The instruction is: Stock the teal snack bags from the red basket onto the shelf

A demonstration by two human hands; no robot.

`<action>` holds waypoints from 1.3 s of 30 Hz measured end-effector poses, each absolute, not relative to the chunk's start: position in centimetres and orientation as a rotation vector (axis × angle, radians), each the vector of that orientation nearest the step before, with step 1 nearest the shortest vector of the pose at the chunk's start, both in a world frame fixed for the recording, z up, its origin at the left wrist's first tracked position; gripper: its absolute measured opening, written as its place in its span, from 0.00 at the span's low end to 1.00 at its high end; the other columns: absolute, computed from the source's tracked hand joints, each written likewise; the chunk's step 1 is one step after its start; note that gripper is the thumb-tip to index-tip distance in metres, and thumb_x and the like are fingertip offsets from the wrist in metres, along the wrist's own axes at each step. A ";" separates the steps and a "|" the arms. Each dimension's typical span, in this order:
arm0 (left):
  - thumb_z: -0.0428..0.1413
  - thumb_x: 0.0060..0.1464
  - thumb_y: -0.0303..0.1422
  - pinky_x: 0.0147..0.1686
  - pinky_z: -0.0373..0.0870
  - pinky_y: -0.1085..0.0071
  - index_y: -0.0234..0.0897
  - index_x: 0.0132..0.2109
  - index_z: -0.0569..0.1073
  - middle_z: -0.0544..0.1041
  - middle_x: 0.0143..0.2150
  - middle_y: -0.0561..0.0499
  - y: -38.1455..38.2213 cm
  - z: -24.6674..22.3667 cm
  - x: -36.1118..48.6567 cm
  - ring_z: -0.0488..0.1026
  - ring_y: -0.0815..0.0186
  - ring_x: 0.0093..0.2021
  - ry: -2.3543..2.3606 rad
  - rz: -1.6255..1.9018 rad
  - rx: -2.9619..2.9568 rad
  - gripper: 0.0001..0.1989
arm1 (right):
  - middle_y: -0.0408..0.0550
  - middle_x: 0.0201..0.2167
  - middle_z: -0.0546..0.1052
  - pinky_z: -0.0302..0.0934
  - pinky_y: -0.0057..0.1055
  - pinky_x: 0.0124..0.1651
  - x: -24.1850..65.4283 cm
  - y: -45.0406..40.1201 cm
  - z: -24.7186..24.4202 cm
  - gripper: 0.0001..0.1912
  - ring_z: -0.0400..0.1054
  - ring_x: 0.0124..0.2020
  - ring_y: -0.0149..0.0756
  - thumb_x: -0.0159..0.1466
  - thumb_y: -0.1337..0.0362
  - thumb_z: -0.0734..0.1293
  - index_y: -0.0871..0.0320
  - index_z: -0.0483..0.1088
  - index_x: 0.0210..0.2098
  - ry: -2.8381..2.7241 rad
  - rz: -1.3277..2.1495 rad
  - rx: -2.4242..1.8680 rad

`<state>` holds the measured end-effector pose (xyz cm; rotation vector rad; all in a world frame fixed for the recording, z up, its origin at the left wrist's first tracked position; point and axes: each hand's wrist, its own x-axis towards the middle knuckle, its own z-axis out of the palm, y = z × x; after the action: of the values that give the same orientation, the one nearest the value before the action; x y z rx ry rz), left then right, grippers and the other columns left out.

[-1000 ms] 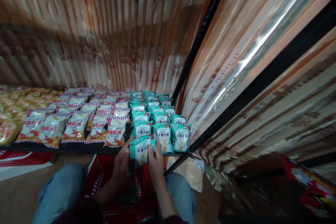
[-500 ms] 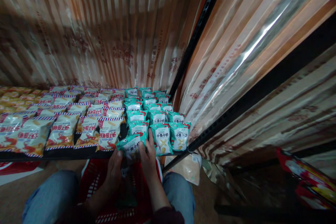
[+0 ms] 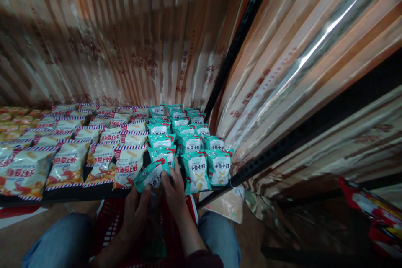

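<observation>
Along the bottom of the frame, two denim knees (image 3: 61,238) flank a red basket (image 3: 109,209). Above it, the person's left hand (image 3: 136,213) and right hand (image 3: 174,188) grip one green bag (image 3: 150,175) between them, thumbs on its front; it tilts, left end lower, at the lower centre, by the front edge of the shelf (image 3: 78,194). I cannot tell whether it touches the rows of green bags (image 3: 197,171) beyond. Left of those sit white bags (image 3: 127,167) with striped edges, then yellow packs (image 3: 19,123) at the left edge. Pleated sheeting (image 3: 125,29) hangs behind everything.
</observation>
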<state>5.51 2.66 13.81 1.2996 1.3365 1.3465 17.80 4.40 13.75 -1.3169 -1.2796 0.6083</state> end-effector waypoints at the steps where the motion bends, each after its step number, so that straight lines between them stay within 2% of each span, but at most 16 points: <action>1: 0.52 0.51 0.50 0.48 0.71 0.65 0.37 0.42 0.74 0.79 0.41 0.47 2.7 13.9 5.5 0.75 0.58 0.45 1.354 1.347 1.289 0.22 | 0.50 0.65 0.58 0.52 0.34 0.63 17.7 4.5 13.8 0.16 0.55 0.64 0.40 0.65 0.57 0.60 0.55 0.73 0.46 -1.275 0.620 -1.307; 5: 0.53 0.49 0.52 0.43 0.72 0.65 0.37 0.37 0.73 0.79 0.35 0.48 2.8 14.1 5.4 0.75 0.57 0.40 1.426 1.357 1.292 0.21 | 0.50 0.65 0.57 0.52 0.37 0.63 17.6 4.5 13.8 0.15 0.53 0.65 0.41 0.65 0.58 0.60 0.54 0.74 0.46 -1.281 0.625 -1.236; 8: 0.52 0.50 0.53 0.39 0.73 0.65 0.38 0.35 0.73 0.79 0.33 0.48 2.7 14.3 5.3 0.76 0.58 0.35 1.445 1.358 1.337 0.21 | 0.49 0.66 0.54 0.51 0.40 0.64 17.9 4.4 13.7 0.14 0.50 0.66 0.44 0.65 0.58 0.60 0.54 0.76 0.40 -1.299 0.565 -1.212; 11: 0.52 0.50 0.53 0.39 0.73 0.65 0.39 0.34 0.73 0.79 0.33 0.47 2.6 14.3 5.1 0.76 0.57 0.37 1.492 1.366 1.371 0.20 | 0.48 0.67 0.54 0.52 0.39 0.63 18.3 4.3 13.8 0.15 0.49 0.66 0.44 0.65 0.58 0.60 0.55 0.77 0.36 -1.318 0.573 -1.195; 14: 0.53 0.50 0.52 0.40 0.73 0.64 0.39 0.35 0.73 0.79 0.34 0.46 2.7 14.0 4.9 0.75 0.56 0.39 1.496 1.366 1.381 0.20 | 0.48 0.66 0.56 0.55 0.34 0.61 18.4 4.5 13.9 0.15 0.52 0.65 0.43 0.65 0.57 0.60 0.54 0.77 0.36 -1.306 0.596 -1.181; 17: 0.53 0.51 0.52 0.40 0.72 0.65 0.39 0.36 0.72 0.79 0.36 0.46 2.9 13.6 4.7 0.75 0.57 0.38 1.500 1.382 1.379 0.20 | 0.50 0.64 0.59 0.56 0.32 0.59 18.1 4.7 14.0 0.15 0.59 0.61 0.41 0.65 0.57 0.60 0.53 0.76 0.40 -1.290 0.653 -1.181; 19: 0.53 0.51 0.51 0.40 0.72 0.65 0.39 0.37 0.72 0.79 0.36 0.46 3.1 13.5 4.6 0.75 0.58 0.38 1.495 1.381 1.379 0.20 | 0.50 0.64 0.60 0.56 0.31 0.59 17.9 4.8 14.1 0.15 0.60 0.61 0.40 0.65 0.57 0.60 0.53 0.76 0.41 -1.295 0.693 -1.179; 23: 0.53 0.50 0.51 0.40 0.72 0.65 0.38 0.36 0.72 0.78 0.34 0.46 3.2 13.1 4.4 0.75 0.57 0.39 1.516 1.389 1.372 0.20 | 0.50 0.63 0.61 0.57 0.32 0.58 17.7 4.7 14.5 0.15 0.62 0.59 0.41 0.65 0.57 0.60 0.55 0.77 0.36 -1.296 0.672 -1.158; 26: 0.53 0.49 0.52 0.38 0.72 0.66 0.39 0.33 0.71 0.77 0.31 0.48 3.2 13.1 4.2 0.74 0.58 0.36 1.551 1.407 1.392 0.19 | 0.51 0.64 0.59 0.58 0.34 0.58 17.6 4.2 14.7 0.15 0.61 0.60 0.42 0.65 0.58 0.60 0.56 0.76 0.33 -1.294 0.597 -1.172; 29: 0.53 0.49 0.52 0.35 0.72 0.67 0.40 0.32 0.69 0.76 0.28 0.49 2.9 13.4 4.1 0.73 0.60 0.32 1.551 1.411 1.425 0.19 | 0.49 0.65 0.58 0.57 0.35 0.59 17.5 3.3 15.0 0.14 0.58 0.62 0.42 0.65 0.59 0.60 0.55 0.76 0.35 -1.296 0.563 -1.237; 34: 0.52 0.51 0.50 0.34 0.72 0.70 0.39 0.34 0.69 0.77 0.30 0.50 1.8 14.8 4.5 0.73 0.62 0.31 1.434 1.397 1.421 0.18 | 0.49 0.64 0.59 0.52 0.41 0.63 17.5 1.0 15.3 0.12 0.52 0.65 0.42 0.65 0.61 0.60 0.54 0.75 0.38 -1.302 0.464 -1.285; 39: 0.51 0.53 0.48 0.39 0.72 0.70 0.37 0.43 0.71 0.79 0.37 0.49 0.5 16.1 5.7 0.75 0.61 0.38 1.263 1.279 1.416 0.20 | 0.51 0.63 0.61 0.54 0.41 0.62 18.6 -1.2 14.6 0.17 0.55 0.63 0.41 0.66 0.62 0.59 0.54 0.69 0.52 -1.297 0.452 -1.294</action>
<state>5.68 0.55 16.09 1.4161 1.2630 1.2787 18.61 -1.23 14.61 -1.2942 -1.2974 0.4519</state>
